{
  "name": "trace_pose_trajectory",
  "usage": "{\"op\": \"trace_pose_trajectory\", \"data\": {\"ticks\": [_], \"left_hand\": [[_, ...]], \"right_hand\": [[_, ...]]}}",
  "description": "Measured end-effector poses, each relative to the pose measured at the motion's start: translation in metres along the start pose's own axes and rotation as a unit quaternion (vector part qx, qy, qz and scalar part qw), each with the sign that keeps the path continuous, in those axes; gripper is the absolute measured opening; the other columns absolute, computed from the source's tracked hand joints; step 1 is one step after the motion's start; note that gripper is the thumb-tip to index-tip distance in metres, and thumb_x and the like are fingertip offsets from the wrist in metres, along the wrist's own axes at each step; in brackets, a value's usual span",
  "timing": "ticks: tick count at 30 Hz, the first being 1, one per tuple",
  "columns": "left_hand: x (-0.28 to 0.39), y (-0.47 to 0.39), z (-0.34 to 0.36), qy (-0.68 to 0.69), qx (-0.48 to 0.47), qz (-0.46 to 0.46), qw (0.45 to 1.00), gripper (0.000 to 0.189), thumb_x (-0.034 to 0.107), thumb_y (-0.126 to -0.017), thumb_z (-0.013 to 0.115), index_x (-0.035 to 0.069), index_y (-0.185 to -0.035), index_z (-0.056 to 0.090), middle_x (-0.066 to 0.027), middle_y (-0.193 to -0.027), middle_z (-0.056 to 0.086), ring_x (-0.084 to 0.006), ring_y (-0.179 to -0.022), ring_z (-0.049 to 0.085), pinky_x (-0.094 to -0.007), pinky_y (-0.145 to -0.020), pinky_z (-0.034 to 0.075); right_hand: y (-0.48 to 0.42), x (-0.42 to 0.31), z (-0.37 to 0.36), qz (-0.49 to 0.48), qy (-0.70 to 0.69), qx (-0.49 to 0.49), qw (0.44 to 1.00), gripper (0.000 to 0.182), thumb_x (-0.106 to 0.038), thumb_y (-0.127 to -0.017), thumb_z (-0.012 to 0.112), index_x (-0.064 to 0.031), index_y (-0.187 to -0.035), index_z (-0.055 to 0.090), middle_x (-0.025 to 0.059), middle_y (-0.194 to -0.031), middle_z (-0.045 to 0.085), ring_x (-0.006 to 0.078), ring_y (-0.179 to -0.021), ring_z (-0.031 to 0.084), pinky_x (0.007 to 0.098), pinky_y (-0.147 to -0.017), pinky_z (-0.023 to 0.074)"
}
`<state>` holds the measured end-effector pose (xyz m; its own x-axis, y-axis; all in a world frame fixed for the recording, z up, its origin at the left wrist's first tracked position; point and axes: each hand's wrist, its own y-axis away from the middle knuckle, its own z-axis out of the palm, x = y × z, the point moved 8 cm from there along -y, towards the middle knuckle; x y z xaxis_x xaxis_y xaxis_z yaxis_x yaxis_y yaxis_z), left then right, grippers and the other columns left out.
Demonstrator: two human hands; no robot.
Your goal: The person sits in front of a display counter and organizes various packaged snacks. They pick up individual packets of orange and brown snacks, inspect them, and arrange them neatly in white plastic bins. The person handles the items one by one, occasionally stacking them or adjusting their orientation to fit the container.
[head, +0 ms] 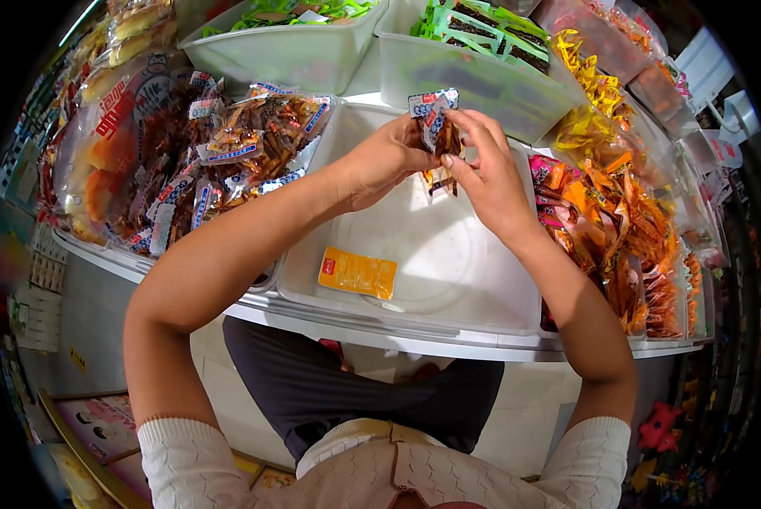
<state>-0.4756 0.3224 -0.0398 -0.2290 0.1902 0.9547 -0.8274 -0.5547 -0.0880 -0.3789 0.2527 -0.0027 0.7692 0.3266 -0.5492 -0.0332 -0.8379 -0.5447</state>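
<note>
Both my hands hold a clear snack packet with a blue, white and red printed top and brown food inside. My left hand grips its left side, and my right hand pinches its right side between thumb and fingers. They are above a white plastic bin. Flat on the bin floor, near its front left corner, lies one yellow packet. Left of the bin, a heap of similar brown-filled snack packets fills another container.
Behind stand a translucent bin of green packets and a second bin with green-edged packets. Orange packets are piled at the right. A large bread bag leans at the left. The white shelf edge runs before me.
</note>
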Motion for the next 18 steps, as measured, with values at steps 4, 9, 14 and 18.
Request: {"op": "trace_pose_trajectory", "data": {"ticks": [4,9,14,18], "left_hand": [[0.014,0.004,0.012,0.018,-0.055,0.042,0.997,0.04,-0.001,-0.084,0.059,0.002,-0.123,0.05,-0.008,-0.111,0.06,-0.0175,-0.103,0.058,-0.033,-0.092,0.045],[0.022,0.007,0.027,0.011,-0.095,0.09,0.991,0.039,0.003,-0.089,0.058,0.001,-0.127,0.049,-0.0107,-0.112,0.06,-0.0204,-0.107,0.058,-0.0343,-0.095,0.046],[0.006,0.007,0.013,0.063,-0.058,0.022,0.996,0.039,0.022,-0.099,0.05,0.005,-0.133,0.04,-0.0077,-0.129,0.052,-0.0195,-0.12,0.051,-0.0384,-0.105,0.04],[0.01,0.011,0.026,0.145,-0.083,0.011,0.986,0.04,0.03,-0.101,0.045,0.01,-0.134,0.038,-0.0071,-0.132,0.048,-0.0192,-0.123,0.048,-0.0389,-0.104,0.041]], "right_hand": [[-0.001,-0.004,-0.01,-0.006,0.046,0.07,0.996,0.059,-0.012,-0.079,0.071,-0.0022,-0.132,0.045,0.0174,-0.117,0.056,0.031,-0.108,0.052,0.0407,-0.095,0.0411],[0.0,0.032,0.001,0.091,-0.288,0.084,0.95,0.049,-0.008,-0.086,0.068,0.0009,-0.127,0.042,0.0135,-0.107,0.059,0.0185,-0.096,0.061,0.0303,-0.083,0.0501],[0.0,0.022,0.015,0.166,-0.368,0.001,0.915,0.031,-0.014,-0.092,0.063,-0.0019,-0.117,0.049,0.0068,-0.11,0.06,0.0117,-0.094,0.059,0.0263,-0.082,0.0495],[0.005,0.014,0.019,0.235,-0.508,-0.043,0.828,0.036,-0.02,-0.091,0.066,-0.0041,-0.12,0.051,0.0036,-0.113,0.059,0.0138,-0.104,0.057,0.0316,-0.093,0.0461]]}}
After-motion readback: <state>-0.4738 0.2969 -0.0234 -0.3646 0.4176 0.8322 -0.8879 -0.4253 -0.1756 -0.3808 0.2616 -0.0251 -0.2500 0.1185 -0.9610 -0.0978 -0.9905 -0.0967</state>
